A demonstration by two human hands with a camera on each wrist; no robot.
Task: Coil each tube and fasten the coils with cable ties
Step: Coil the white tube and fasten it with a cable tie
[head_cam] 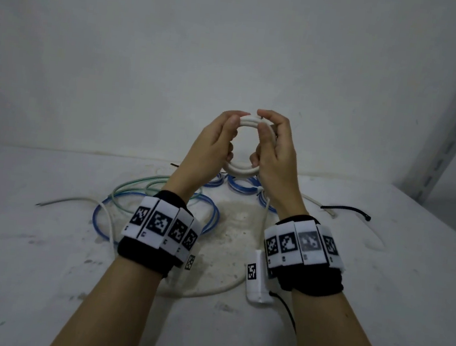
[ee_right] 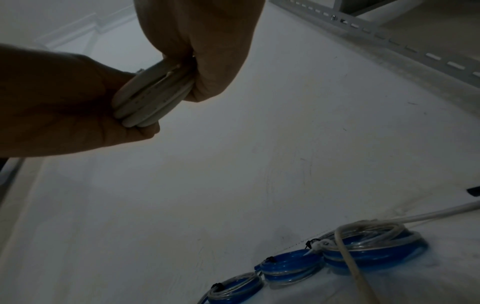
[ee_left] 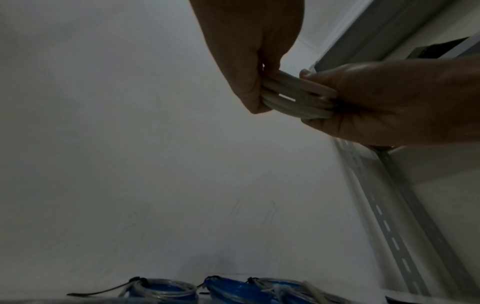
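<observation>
Presently, a white tube coil (head_cam: 248, 146) is held upright in the air above the worktop (head_cam: 39, 250), between the two hands and at about the same nearness to each. On its left side the left hand (head_cam: 213, 145) is curled round the turns, thumb and fingers (head_cam: 232, 120) pinching the upper arc. On its right side the right hand (head_cam: 277, 150) is curled in the same way, its fingertips (head_cam: 265, 117) pressed on the top of the ring. In the wrist views several turns are seen stacked flat against each other, squeezed from both sides. The ring's open centre faces the person, so a tie would have to be passed through that hole, across the bundle. A loose tail of white tube (head_cam: 266, 215) hangs from the right hand down to the worktop, which suggests that coiling is not quite finished.

Lower left, uncoiled blue and green tubes (head_cam: 120, 197) lie sprawled. Under the hands, tied blue coils (ee_right: 285, 267) sit in a row. To the right, a black cable tie (head_cam: 346, 209) lies well apart from the fingers; one hand would probably have to be freed to fetch it.
</observation>
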